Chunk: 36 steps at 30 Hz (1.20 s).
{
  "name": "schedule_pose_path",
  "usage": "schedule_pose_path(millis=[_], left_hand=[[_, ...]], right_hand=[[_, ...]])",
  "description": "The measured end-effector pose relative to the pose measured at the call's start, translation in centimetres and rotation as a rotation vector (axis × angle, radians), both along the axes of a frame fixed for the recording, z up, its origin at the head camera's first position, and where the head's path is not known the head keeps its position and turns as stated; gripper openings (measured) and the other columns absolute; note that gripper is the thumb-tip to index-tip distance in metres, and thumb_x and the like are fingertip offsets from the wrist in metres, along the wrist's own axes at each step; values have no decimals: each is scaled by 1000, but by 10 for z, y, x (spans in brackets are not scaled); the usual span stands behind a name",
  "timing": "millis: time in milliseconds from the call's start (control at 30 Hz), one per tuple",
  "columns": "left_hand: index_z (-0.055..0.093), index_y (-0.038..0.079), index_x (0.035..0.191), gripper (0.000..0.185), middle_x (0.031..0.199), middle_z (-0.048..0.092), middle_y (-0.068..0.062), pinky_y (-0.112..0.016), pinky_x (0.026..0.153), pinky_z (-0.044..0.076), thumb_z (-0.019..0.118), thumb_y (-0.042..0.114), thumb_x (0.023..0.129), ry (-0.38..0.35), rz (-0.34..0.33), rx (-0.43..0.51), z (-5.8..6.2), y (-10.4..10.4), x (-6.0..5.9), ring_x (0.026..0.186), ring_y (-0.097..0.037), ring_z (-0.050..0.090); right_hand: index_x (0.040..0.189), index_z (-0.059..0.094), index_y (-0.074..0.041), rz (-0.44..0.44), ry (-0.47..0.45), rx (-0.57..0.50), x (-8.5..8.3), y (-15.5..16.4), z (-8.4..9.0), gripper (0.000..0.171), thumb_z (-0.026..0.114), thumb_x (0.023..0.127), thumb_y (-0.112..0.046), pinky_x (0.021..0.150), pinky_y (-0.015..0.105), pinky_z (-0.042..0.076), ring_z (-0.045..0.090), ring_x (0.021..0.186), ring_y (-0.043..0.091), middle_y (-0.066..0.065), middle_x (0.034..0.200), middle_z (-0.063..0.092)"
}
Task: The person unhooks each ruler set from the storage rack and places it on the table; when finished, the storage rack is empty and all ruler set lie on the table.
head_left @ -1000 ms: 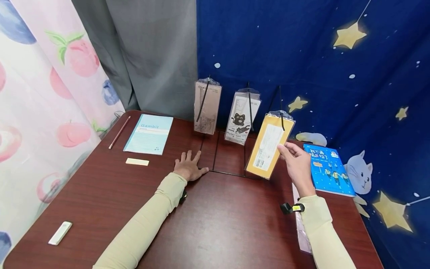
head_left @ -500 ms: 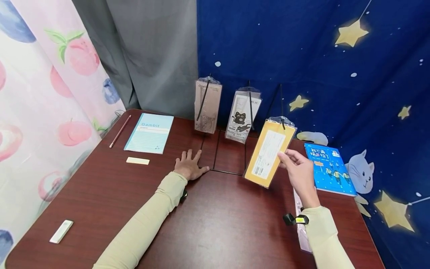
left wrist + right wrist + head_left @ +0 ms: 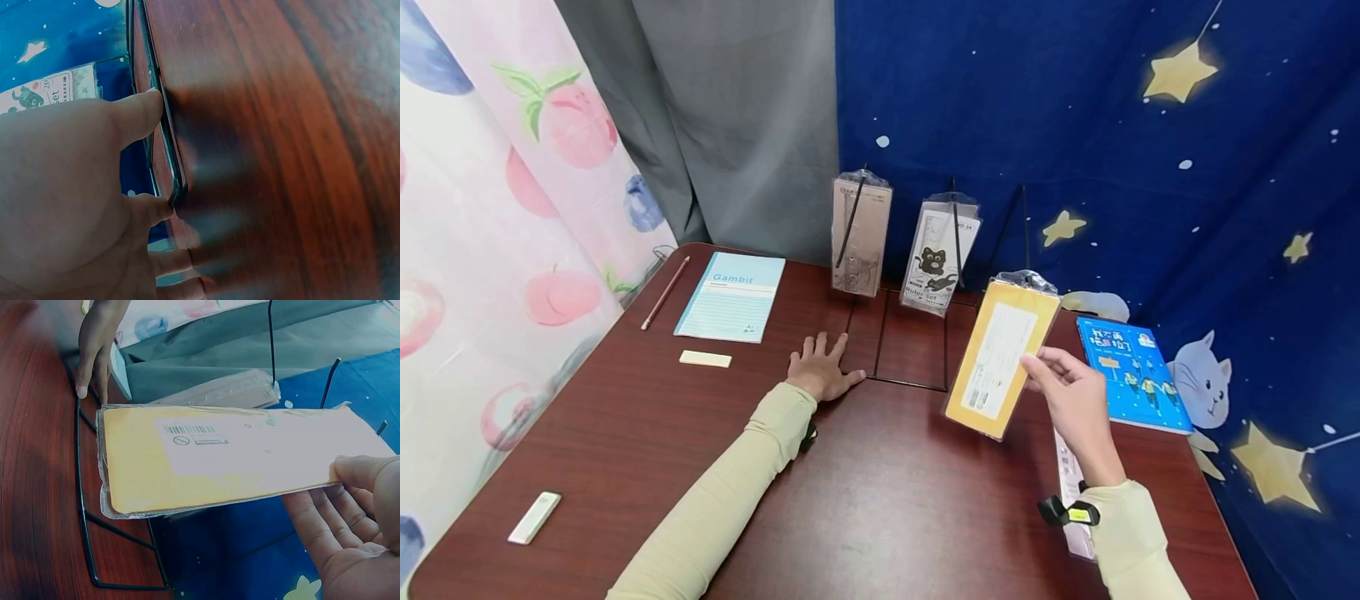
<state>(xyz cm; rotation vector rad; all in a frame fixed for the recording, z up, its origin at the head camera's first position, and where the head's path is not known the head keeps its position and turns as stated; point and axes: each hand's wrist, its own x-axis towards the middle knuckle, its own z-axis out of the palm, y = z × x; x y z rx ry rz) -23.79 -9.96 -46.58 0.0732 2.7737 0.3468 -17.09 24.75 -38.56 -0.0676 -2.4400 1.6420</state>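
Right hand (image 3: 1075, 398) pinches the yellow packet (image 3: 1000, 358) by its long edge, thumb over fingers, tilted in the air above the table's (image 3: 887, 500) far right part, clear of the wire rack (image 3: 910, 333). Left hand (image 3: 822, 372) lies spread and flat on the rack's base at the near left corner. Risk: an edge-only pinch on slick plastic could let the packet slip; brushing the hanging cat ruler set (image 3: 938, 265) could swing it. Versus 1.0 s ago: the packet has come off its hook, lower and nearer.
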Motion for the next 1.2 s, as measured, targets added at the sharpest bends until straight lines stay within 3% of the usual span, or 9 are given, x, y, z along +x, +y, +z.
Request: schedule_pose_path(millis=[500,833,1100,1200], left_hand=[[9,22,169,83,174,9,-21,-63,123,24,43,63,105,-40,6,-12,-7,0,-6,161,-43,9],[18,20,168,81,172,16,-21,-62,121,28,47,61,104,-7,5,-5,0,1,-3,159,-43,15],[14,21,169,83,173,13,-22,-65,121,26,46,62,104,-3,7,10,-1,0,-2,160,-44,12],[16,20,168,83,172,14,-23,-66,120,26,46,62,104,4,2,15,-2,1,-3,159,-45,14]], right_hand=[[124,71,0,-4,7,35,22,-2,10,43,73,98,-34,81,15,58,76,84,1,-16,99,75],[128,70,-3,-89,-71,97,36,18,1,46,73,97,-38,77,12,56,74,80,-2,-21,95,73],[135,68,-5,-77,-246,168,35,34,-25,57,69,98,-48,77,11,55,75,82,4,17,119,76],[138,66,-6,-74,-332,212,37,40,-34,61,67,98,-53,78,13,55,76,87,11,20,126,74]])
